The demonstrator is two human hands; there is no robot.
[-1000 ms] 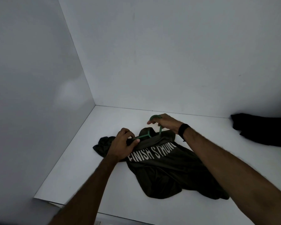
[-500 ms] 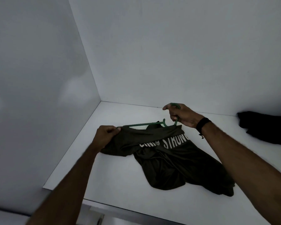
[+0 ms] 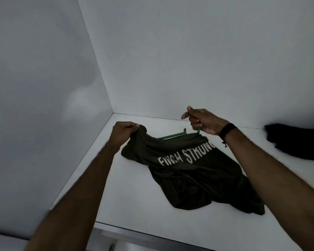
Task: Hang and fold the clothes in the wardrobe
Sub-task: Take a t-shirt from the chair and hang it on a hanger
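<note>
So the dark olive-green t-shirt with pale block lettering across the chest (image 3: 188, 169) is sitting on the white wardrobe shelf (image 3: 134, 205), a bit left of the middle, most of it slumped in a rumpled heap toward the front edge. The top end is lifted up off the shelf. There's a thin green plastic hanger (image 3: 174, 135) poking out of the neck area, only one arm and a little notch of it showing, the rest is under the fabric or inside my fist.

My left hand (image 3: 123, 134) is closed on the shoulder corner of the shirt, bunching the cloth up between fingers and thumb. My right hand (image 3: 203, 122) is wrapped tight round the hanger's hook end, holding it up just above the collar, black band (image 3: 226, 130) on that wrist.

Over at the far right of the same shelf, well apart from all this, a crumpled black garment (image 3: 297, 144) lies against the back wall.
</note>
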